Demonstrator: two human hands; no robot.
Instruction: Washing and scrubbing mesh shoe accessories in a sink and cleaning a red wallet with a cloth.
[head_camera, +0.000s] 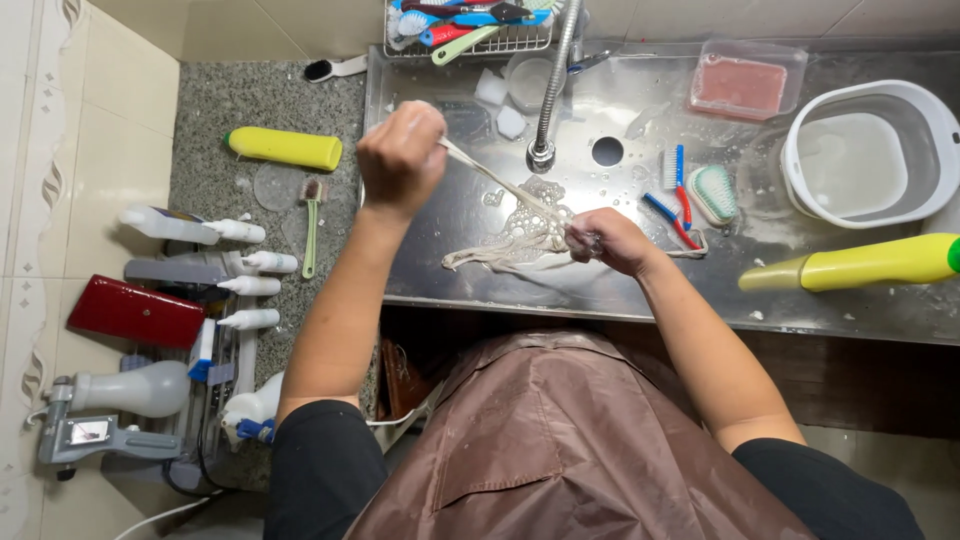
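A wet, soapy shoelace (510, 215) is held taut between two hands over a steel sink (600, 290). The left hand (402, 158) is closed into a fist around one end of the lace, raised above the sink's left part; the right hand (610, 240) is shut around the lace lower down, where the remainder lies bunched in suds on the sink floor just left of that hand. Beyond the hands a metal tap hose (556, 70) is seen rising from the sink, with a round drain hole (607, 151) just beside it. To the right of the right hand a red and a blue toothbrush (675, 205) and a pale green scrubbing brush (712, 193) are laid close together. Farther right, a yellow bottle (870, 264) with a green cap is laid on its side, a white basin (865, 155) is placed beyond it, and a clear lidded box with pink contents (745, 80) sits near the back wall. To the left of the left hand, on the speckled tabletop (215, 110), another yellow bottle (285, 148) is laid flat, with white nozzle bottles (245, 260) and a red box (135, 312) nearer the person.
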